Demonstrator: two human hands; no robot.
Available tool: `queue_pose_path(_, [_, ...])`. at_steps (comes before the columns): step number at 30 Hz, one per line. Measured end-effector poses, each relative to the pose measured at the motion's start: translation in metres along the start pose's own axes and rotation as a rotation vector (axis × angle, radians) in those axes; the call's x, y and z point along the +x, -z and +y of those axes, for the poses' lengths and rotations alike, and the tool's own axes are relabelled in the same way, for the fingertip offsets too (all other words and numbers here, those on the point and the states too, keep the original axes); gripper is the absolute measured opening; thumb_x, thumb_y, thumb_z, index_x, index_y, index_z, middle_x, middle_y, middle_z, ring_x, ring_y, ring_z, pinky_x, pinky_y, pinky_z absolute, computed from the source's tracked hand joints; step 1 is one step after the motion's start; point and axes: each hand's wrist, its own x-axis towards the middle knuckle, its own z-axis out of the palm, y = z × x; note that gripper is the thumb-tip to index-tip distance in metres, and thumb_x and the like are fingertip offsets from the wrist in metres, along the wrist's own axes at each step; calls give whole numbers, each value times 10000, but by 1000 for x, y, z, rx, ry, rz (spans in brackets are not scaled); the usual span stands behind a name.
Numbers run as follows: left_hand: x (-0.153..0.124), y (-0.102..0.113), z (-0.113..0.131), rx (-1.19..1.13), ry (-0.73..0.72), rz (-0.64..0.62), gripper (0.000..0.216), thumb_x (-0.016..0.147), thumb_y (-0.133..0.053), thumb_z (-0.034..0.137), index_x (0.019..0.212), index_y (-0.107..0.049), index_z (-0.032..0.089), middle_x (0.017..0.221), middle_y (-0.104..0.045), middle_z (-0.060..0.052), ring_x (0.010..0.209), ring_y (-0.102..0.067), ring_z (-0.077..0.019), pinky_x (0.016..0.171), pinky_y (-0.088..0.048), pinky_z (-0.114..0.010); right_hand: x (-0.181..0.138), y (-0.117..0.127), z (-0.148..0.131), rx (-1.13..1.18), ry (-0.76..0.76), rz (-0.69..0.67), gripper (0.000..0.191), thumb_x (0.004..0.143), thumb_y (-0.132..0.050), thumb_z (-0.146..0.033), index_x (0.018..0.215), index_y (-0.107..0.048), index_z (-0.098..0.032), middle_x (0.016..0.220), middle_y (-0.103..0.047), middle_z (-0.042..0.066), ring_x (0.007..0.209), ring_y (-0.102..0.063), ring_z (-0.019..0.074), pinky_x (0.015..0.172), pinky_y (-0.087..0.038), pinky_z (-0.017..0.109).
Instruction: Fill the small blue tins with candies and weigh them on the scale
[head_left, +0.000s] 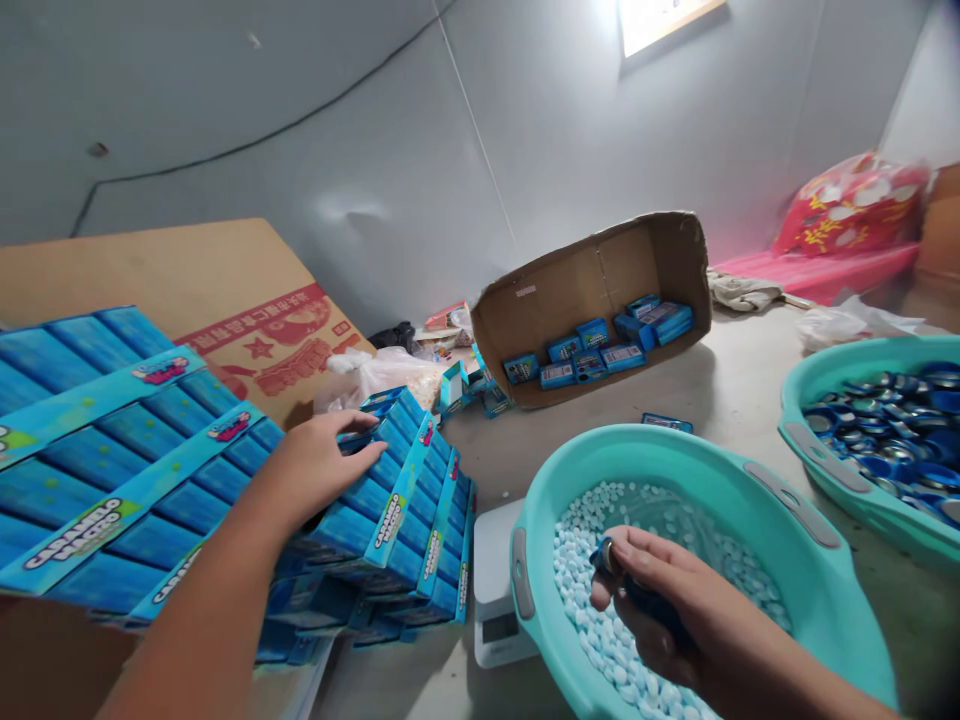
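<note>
My left hand (pixel 326 465) rests at the near left side of a stack of blue printed candy cartons (pixel 409 490). Its thumb and forefinger are apart over the top row; the other fingers are hidden. Over a teal basin (pixel 540 500) of small white candies (pixel 600 600), my right hand (pixel 660 600) is closed around small blue tins. A silvery end of one tin (pixel 606 555) shows at the fingertips; how many lie in the palm is unclear. On the far right, a second teal basin (pixel 795 400) holds many blue-and-silver tins (pixel 892 430).
Another carton stack (pixel 112 450) rises at the left before a large cardboard box (pixel 225 260). A white scale (pixel 495 570) sits beside the candy basin. Behind, a tipped cardboard box (pixel 577 270) holds several small blue boxes. A red bag (pixel 855 210) lies far right.
</note>
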Motion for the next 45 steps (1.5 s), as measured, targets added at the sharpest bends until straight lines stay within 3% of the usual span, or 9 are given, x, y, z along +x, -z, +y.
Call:
queue_pose_path(6, [-2, -1, 0, -144, 57, -25, 559, 731, -612, 541, 1176, -694, 214, 1220, -713, -84, 1132, -652, -323, 1006, -494, -413, 3, 3, 4, 20, 0, -22, 449, 830, -734, -547, 847, -469, -185, 817, -683, 29, 391, -285, -8, 345, -142, 145])
queue_pose_path(17, [4, 4, 0, 1, -32, -40, 364, 790, -605, 485, 1037, -753, 261, 1182, -734, -93, 1149, -626, -394, 1146, -339, -589, -6, -4, -5, -65, -11, 1, 422, 867, -697, -535, 836, -471, -180, 831, -671, 26, 420, -280, 2, 377, -150, 170])
queue_pose_path(22, [-56, -6, 49, -67, -33, 182, 378, 908, -568, 425, 1249, -659, 290, 1275, -682, -87, 1309, -540, -387, 1227, -63, -689, -10, -6, -8, -80, -10, -10, 406, 872, -689, -532, 857, -486, -180, 820, -670, 32, 443, -273, 14, 401, -150, 181])
queue_pose_path(24, [-93, -23, 86, -329, -138, 281, 380, 980, -473, 487, 1290, -631, 335, 1251, -679, -62, 1264, -580, -294, 1201, -335, -521, -9, -8, -6, -95, -33, -27, 409, 871, -691, -534, 856, -486, -180, 812, -667, 30, 434, -265, 12, 400, -136, 189])
queue_pose_path(26, [-124, -48, 122, -729, -292, 94, 386, 935, -608, 489, 1308, -615, 392, 1217, -684, -28, 1068, -664, -229, 1001, -533, -400, -8, -9, -3, -69, -69, -25, 424, 837, -734, -531, 880, -494, -183, 774, -630, 1, 439, -274, 11, 408, -129, 187])
queue_pose_path(30, [-150, -94, 163, -1046, -488, -210, 259, 928, -656, 390, 1175, -732, 366, 1097, -707, -54, 1030, -663, -211, 930, -544, -347, -7, -8, 4, 4, -82, 80, 554, 650, -887, -503, 940, -536, -187, 611, -418, -90, 464, -297, 20, 438, -154, 177])
queue_pose_path(36, [-153, -122, 163, -1390, 22, -319, 424, 726, -833, 521, 1074, -778, 285, 1095, -714, -114, 958, -690, -253, 826, -590, -371, -4, -3, 9, -111, -45, 86, 503, 718, -843, -545, 936, -569, -185, 576, -323, -95, 474, -243, 36, 448, -150, 201])
queue_pose_path(41, [-152, -128, 155, -1492, 95, -523, 612, 630, -863, 602, 1131, -774, 261, 893, -753, -101, 870, -722, -278, 839, -592, -428, -1, -4, 10, -224, -9, 62, 503, 764, -775, -621, 913, -581, -182, 504, -313, -95, 442, -190, 43, 433, -135, 222])
queue_pose_path(45, [-150, -120, 146, -1516, 98, -507, 497, 595, -859, 626, 1017, -798, 371, 866, -772, -57, 894, -738, -331, 871, -589, -494, -2, -6, 7, -255, 38, 91, 501, 761, -777, -627, 829, -609, -160, 531, -340, -78, 435, -191, 30, 422, -131, 226])
